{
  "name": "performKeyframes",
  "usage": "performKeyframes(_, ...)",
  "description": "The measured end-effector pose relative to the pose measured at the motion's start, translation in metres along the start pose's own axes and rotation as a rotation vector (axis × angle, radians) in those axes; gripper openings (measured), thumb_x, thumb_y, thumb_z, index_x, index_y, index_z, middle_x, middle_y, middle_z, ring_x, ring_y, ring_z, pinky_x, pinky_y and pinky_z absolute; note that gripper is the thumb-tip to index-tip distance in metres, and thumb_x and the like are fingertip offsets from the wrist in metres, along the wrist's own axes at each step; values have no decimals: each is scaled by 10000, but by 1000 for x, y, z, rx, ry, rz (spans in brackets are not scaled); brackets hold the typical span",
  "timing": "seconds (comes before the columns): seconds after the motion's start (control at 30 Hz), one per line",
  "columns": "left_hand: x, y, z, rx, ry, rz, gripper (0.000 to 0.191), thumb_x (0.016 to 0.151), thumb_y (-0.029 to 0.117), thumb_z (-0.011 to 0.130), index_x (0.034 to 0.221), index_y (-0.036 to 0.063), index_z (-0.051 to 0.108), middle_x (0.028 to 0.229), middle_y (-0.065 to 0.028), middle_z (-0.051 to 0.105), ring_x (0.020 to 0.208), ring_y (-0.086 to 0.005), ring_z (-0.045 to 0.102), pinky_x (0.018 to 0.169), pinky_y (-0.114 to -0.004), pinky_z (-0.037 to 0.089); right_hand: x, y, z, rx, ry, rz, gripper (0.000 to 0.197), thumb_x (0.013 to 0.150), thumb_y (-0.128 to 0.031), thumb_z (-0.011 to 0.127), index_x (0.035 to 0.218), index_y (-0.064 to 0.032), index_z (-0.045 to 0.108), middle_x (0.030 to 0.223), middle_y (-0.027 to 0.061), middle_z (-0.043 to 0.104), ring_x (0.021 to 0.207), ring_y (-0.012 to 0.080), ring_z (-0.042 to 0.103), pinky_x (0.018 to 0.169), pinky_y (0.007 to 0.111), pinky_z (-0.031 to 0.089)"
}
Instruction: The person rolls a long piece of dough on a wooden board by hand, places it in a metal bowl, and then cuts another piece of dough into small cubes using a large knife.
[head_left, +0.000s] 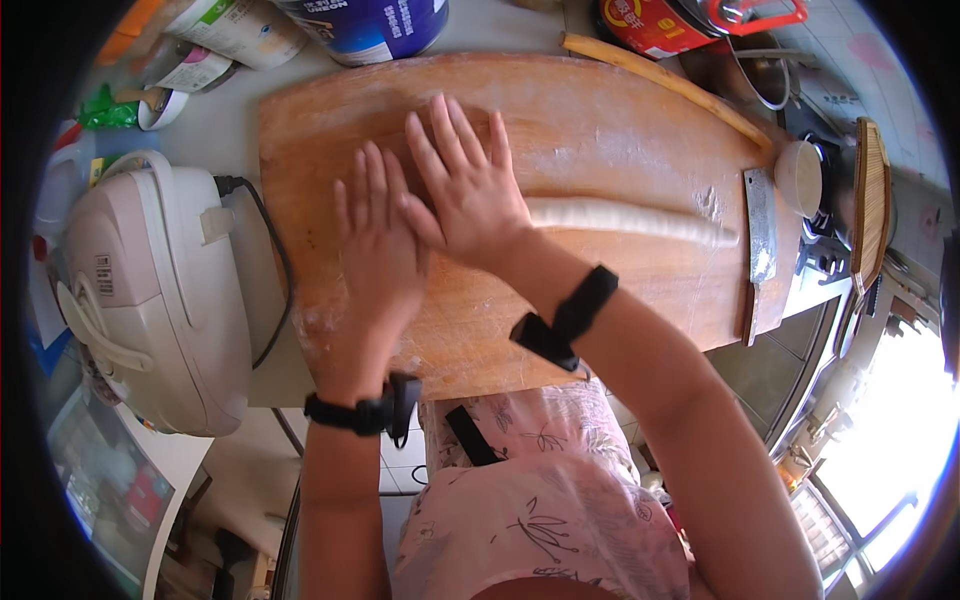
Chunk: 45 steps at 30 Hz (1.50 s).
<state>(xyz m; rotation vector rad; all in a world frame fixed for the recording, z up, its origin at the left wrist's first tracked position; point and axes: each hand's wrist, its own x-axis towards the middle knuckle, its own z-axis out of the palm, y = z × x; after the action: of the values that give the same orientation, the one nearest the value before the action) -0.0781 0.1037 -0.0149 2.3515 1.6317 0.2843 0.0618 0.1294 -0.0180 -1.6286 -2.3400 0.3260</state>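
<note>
On a floured wooden board (600, 300) lies a long rope of pale dough (637, 217), its tapering end pointing right. My right hand (472, 187) rests palm down with fingers spread over the rope's left part. Close beside it on the left is my left hand (382, 240), also palm down, its fingers extended; the two hands touch or overlap near the right thumb. Any dough beneath the palms is hidden. Each wrist wears a black strap with a small device.
A cleaver (760, 225) and a white bowl (798, 178) are at the board's right end. A wooden rolling pin (667, 84) lies along the far right edge. On the left stand a rice cooker (165, 300) and its black cord (283, 262); tubs (367, 30) line the back.
</note>
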Motion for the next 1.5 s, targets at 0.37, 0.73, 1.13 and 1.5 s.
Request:
performKeyframes(0.37,-62,18,-28,21,-182,164,505,883,223,571,1336,38,442,1419,-181,364,1327,-329,337,1078,-460,265,-101,10,-35,-26,-248,-30,700,900,-521,447,1405,-40,386,1502,180,281,1434,273,171,1146,534,29)
performKeyframes(0.73,-48,10,-45,-49,-152,37,433,837,176,627,1244,66,528,1292,-162,476,1180,-369,458,984,-461,375,-100,13,-39,-72,-198,108,602,906,-401,492,1376,-34,416,1485,167,316,1432,280,176,1133,559,76)
performKeyframes(1.13,-125,64,-8,-93,-376,210,682,960,407,371,1431,-73,255,1499,-293,193,1416,-402,164,1138,-522,58,-192,-29,-43,297,-275,104,692,887,-378,468,1457,-28,289,1540,129,230,1446,230,155,1157,500,53)
performKeyframes(1.5,44,25,11,45,119,92,593,990,306,276,1472,-23,168,1527,-258,126,1425,-362,133,1149,-489,39,-12,63,-21,-214,110,248,719,947,-516,286,1471,-27,233,1538,144,211,1442,261,132,1130,574,24)
